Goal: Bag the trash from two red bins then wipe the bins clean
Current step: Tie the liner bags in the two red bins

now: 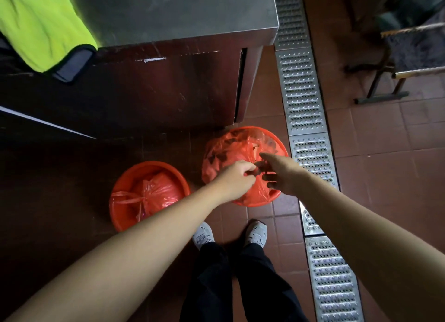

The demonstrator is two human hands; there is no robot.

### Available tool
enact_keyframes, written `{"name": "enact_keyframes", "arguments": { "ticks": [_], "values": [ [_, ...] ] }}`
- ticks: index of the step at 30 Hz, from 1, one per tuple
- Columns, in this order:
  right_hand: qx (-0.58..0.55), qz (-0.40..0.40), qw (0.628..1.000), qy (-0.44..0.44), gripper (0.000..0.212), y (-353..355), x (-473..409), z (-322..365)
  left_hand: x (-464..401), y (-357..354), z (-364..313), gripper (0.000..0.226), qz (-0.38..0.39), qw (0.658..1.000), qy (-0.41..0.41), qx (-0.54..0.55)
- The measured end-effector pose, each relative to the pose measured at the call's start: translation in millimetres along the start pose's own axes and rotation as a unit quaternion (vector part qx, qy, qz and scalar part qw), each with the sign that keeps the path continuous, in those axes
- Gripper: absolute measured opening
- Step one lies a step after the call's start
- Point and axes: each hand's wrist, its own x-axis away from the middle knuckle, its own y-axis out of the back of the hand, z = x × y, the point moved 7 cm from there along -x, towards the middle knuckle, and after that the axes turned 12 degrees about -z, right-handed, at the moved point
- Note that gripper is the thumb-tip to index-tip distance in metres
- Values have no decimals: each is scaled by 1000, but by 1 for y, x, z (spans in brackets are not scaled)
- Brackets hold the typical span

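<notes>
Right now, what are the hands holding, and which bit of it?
Both hands hold the red plastic bag in the right-hand bin. The left hand pinches its gathered top edge. The right hand meets it there, but its grip is too blurred to tell.

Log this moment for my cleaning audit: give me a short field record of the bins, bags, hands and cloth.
left bin: red bin on the floor, holding a red bag with its top knotted
right bin: red bin beside the floor drain grate, bag not yet tied
left hand: left hand pinches the plastic of the right bag
right hand: right hand at the same bag's top, grip unclear
cloth: yellow-green cloth lying on the steel counter
wiping: not begun
</notes>
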Motion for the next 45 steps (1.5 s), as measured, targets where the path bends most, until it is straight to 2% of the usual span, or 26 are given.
{"name": "enact_keyframes", "arguments": {
  "ticks": [4,9,11,14,17,21,27,31,35,41,45],
  "values": [
    [62,1,998,-30,29,-9,1,-2,7,2,3,39,-5,997,-35,-68],
    [16,14,999,-30,17,-21,0,7,15,2,15,48,21,997,-43,-62],
    [-1,18,1000,-22,20,-29,7,11,21,13,23,51,-22,998,-41,-46],
    [-75,-6,997,33,21,-39,24,32,34,50,41,40,-122,991,-27,-40],
    [-158,35,986,45,23,-59,56,54,57,91,72,30,-139,988,37,-54],
    [-145,68,985,61,24,-94,99,70,98,151,114,26,-151,974,129,-106],
    [-178,-13,980,85,20,-123,126,73,143,210,164,23,-152,955,201,-156],
    [-189,-77,974,96,14,-140,135,66,153,235,190,21,-136,959,178,-173],
    [-218,-116,964,104,14,-175,159,53,159,265,207,22,-106,968,119,-193],
    [-299,-201,924,129,18,-200,204,19,165,307,211,24,-51,961,55,-265],
    [-309,-211,914,158,17,-207,229,-15,174,313,214,24,-33,958,42,-281]
  ]
}}
